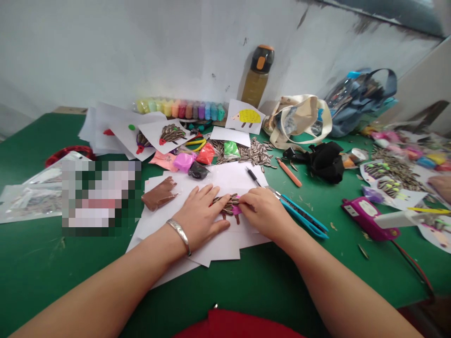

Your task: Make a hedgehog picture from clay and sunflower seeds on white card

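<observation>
My left hand (202, 216) lies flat with its fingers spread on white paper sheets (225, 251); a silver bangle is on the wrist. Its fingertips rest at the left side of a small figure covered in striped seeds (230, 204). Pink clay (237, 210) shows at the figure's right, above brown clay legs. The fingers of my right hand (260, 209) are pinched together at the pink clay; what they hold, if anything, is hidden. A packet of brown clay (159, 193) lies left of my left hand.
Behind the sheets are a seed pile (257, 152), clay packets (184, 161) and finished seed pictures (171, 134). Blue scissors (305, 216) and an orange tool (289, 172) lie to the right. Farther back stand a bottle (259, 77) and a cream bag (299, 122); a purple device (369, 219) is at right.
</observation>
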`<state>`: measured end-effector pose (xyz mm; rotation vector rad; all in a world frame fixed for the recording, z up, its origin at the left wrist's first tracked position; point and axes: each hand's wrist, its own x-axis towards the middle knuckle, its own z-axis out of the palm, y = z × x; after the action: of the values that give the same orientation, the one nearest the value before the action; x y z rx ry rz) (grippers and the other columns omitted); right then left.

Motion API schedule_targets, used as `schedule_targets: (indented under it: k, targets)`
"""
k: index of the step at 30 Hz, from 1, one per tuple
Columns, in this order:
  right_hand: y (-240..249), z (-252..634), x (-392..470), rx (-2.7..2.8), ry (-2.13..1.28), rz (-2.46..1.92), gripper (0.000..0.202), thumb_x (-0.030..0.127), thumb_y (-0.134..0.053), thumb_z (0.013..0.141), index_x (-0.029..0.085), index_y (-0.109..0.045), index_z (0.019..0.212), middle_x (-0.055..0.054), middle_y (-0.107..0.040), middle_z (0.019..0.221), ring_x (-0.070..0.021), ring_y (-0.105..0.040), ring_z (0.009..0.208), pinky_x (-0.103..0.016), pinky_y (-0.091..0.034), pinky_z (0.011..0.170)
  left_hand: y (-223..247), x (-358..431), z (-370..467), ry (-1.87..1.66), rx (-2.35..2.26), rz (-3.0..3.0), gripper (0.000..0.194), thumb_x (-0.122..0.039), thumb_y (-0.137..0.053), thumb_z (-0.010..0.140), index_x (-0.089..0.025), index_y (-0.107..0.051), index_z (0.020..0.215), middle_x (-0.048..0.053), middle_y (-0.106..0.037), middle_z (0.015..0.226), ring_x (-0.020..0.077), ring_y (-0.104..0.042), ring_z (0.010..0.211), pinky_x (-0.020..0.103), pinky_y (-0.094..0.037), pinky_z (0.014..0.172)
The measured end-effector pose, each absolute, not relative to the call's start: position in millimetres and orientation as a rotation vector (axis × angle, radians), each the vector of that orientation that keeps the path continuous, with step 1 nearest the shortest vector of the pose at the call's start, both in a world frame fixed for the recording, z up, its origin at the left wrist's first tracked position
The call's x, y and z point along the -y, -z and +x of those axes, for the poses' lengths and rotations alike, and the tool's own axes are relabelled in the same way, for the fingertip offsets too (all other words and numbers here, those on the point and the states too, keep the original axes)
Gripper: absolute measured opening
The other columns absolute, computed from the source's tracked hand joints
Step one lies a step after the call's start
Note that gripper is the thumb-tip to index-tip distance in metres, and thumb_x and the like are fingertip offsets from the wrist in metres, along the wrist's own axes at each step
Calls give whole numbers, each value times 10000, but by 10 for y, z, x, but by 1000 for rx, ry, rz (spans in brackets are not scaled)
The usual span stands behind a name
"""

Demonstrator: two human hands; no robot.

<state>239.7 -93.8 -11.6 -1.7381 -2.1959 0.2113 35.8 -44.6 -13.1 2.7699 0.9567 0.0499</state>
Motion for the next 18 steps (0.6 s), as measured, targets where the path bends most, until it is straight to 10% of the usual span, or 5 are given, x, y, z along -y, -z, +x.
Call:
schedule_targets:
  k: [18]
  targets:
    - [-235, 2929, 549, 1947, 50, -2325, 306, 151, -420, 862, 207, -680, 711, -44, -677, 767, -173, -575, 762, -260, -364, 704, 187, 417, 348, -10, -989, 2789, 636, -485, -514, 913, -185, -402, 1462, 155, -394, 1513, 359, -311, 1406, 576, -239, 1136]
